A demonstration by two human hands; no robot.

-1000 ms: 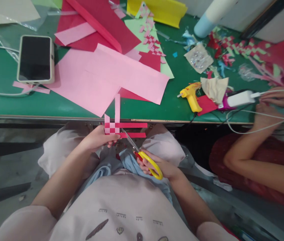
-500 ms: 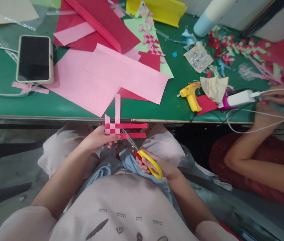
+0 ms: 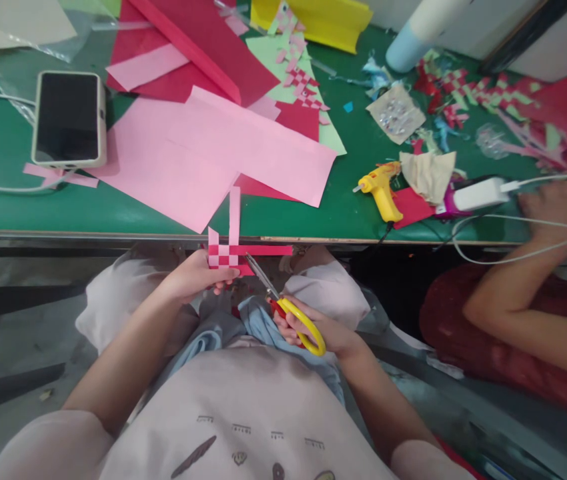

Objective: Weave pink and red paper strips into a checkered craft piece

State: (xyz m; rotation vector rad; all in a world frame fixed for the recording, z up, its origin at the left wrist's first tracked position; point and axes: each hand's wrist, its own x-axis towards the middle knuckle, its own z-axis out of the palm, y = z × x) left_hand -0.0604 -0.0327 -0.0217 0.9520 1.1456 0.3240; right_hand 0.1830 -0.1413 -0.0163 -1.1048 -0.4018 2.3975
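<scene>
My left hand pinches a woven paper piece, checkered in pink and red, over my lap just in front of the table edge. From it a pink strip points up, a long red strip runs right, and below that is a short red stub. My right hand is closed round the yellow and red handles of the scissors. Their blades lie close together, tips beside the red strips, right of the weave.
Pink paper sheets and a phone lie on the green table. A yellow glue gun and a white adapter with cables sit at the right. A co-worker's arm is at far right.
The lower red strip has been cut short to a stub, and its loose part is no longer seen. The scissors' blades have closed. The co-worker's hand has shifted at the right.
</scene>
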